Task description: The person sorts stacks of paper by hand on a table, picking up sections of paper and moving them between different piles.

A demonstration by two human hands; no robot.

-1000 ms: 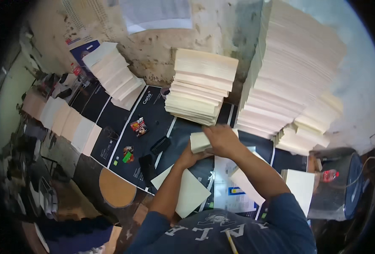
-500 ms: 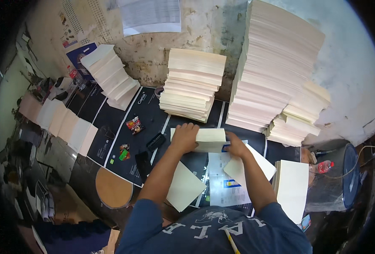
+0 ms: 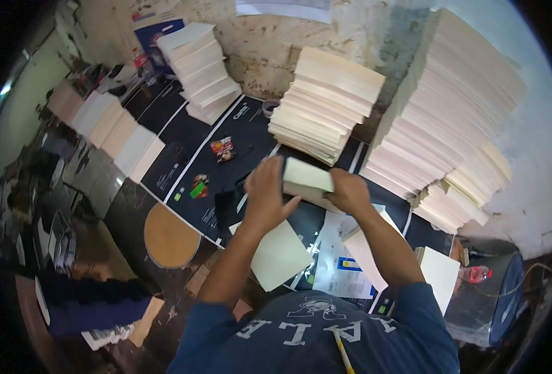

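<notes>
Over the black tabletop, a block of cream paper sheets (image 3: 308, 177) stands on its long edge, slightly tilted. My right hand (image 3: 349, 192) grips its right end, fingers wrapped around the edge. At the block's left end is my left hand (image 3: 265, 196), palm facing it, with the fingers stretched up and the thumb apart; motion blurs it a little. Loose cream sheets (image 3: 281, 254) lie below my left forearm. Beneath my right forearm are more cream sheets (image 3: 368, 252), partly covering a printed white sheet (image 3: 332, 274) with blue patches.
Tall paper stacks stand along the wall: one at left (image 3: 204, 71), one in the middle (image 3: 326, 103), a very high one at right (image 3: 444, 112). A paper pile (image 3: 441, 274) sits near right. Snack packets (image 3: 222, 149), a round stool (image 3: 171, 235) and a dark drum (image 3: 503, 293) are around.
My left hand has come off the top of the paper block to its left end, fingers now stretched. The block is tilted more, its right end held by my right hand. The whole view has shifted.
</notes>
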